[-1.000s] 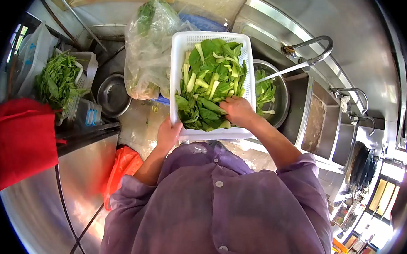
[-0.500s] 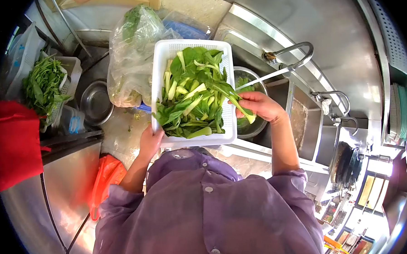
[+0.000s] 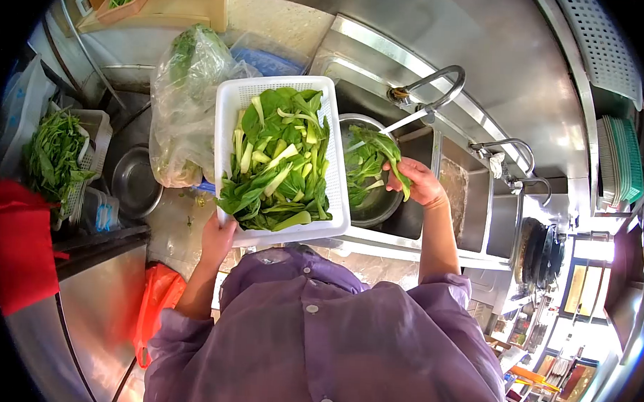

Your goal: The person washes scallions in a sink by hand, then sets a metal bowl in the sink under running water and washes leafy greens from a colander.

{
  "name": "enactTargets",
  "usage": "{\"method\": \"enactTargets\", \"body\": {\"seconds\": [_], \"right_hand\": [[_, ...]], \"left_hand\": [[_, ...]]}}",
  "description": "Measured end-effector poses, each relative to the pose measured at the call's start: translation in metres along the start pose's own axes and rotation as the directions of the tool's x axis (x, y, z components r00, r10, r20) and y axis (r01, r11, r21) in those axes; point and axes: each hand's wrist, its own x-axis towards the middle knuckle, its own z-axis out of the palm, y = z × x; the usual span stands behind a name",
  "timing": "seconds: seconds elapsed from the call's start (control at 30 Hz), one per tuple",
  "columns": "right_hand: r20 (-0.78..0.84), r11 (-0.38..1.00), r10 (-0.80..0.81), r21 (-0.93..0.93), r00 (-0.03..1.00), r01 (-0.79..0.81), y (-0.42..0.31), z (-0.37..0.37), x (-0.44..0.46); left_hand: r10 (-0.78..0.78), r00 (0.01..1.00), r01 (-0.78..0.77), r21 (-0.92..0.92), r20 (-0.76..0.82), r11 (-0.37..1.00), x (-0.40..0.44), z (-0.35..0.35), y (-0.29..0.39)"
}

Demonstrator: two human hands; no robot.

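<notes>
My left hand (image 3: 218, 236) grips the lower left corner of a white plastic basket (image 3: 340, 202), fingers closed on its rim. Cut leafy greens with pale stems (image 3: 281, 156) fill the basket. Out to the right, my right hand (image 3: 418, 182) pinches a green leafy piece (image 3: 385, 150) above a round metal bowl (image 3: 375, 212) in the sink. More greens (image 3: 360, 172) lie in the bowl, and the basket's right edge is beside it.
A tap (image 3: 453, 81) reaches over the bowl. Left of the basket stands a clear plastic bag (image 3: 185, 116) of vegetables. An empty metal bowl (image 3: 137, 181), a crate of greens (image 3: 55, 150) and an orange-red bag (image 3: 158, 301) are farther left.
My right hand has gone from among the greens in the basket to the bowl, carrying a leafy piece. My left hand still holds the basket. The whole view has shifted.
</notes>
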Motion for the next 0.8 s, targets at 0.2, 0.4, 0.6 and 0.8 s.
{"method": "enactTargets", "body": {"seconds": [0.2,0.4,0.6,0.8], "right_hand": [[-0.127,0.991,-0.093,-0.108,0.987,0.080,0.003,0.011,0.013],[-0.152,0.942,-0.211,-0.296,0.965,0.160,-0.005,0.025,0.022],[0.075,0.954,-0.294,0.078,0.953,0.288,-0.006,0.017,0.017],[0.036,0.925,-0.349,0.174,0.936,0.338,-0.008,0.014,0.020]], "left_hand": [[-0.015,1.000,0.015,-0.018,0.000,1.000,-0.005,-0.004,0.020],[-0.032,0.999,0.032,-0.020,-0.014,0.999,-0.004,-0.004,0.012],[-0.060,0.998,0.063,-0.100,0.029,0.993,-0.001,0.000,0.003],[-0.025,1.000,0.027,-0.197,0.012,0.980,-0.001,0.001,-0.005]]}}
